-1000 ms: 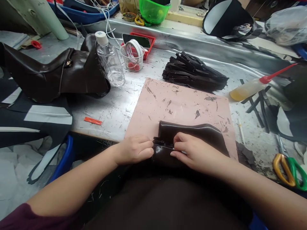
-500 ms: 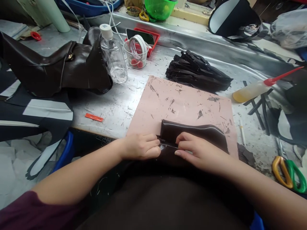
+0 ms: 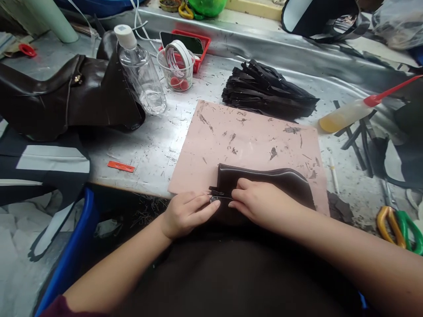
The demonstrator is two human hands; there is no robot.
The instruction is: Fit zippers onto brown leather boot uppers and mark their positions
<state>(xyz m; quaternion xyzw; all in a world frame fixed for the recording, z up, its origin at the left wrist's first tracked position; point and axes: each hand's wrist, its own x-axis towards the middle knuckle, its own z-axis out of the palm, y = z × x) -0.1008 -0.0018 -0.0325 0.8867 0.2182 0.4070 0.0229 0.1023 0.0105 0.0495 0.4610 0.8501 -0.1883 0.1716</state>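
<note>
Fingers: left hand point(image 3: 190, 213) and right hand point(image 3: 261, 200) both drawn narrow, pinching the near edge of the leather point(image 3: 254, 171).
Leather: on the near part of the board point(image 3: 238, 132); long axis runs left to right, squared end pointing left, curved end right.
In the way: right hand and wrist cover its middle and near side.
Behind the board: strips point(image 3: 267, 90), bundled.
Left: upper point(image 3: 95, 99), just beside a clear bottle point(image 3: 142, 79).
Right: red-spouted bottle point(image 3: 346, 115); scissors point(image 3: 400, 222), handles nearest.
</note>
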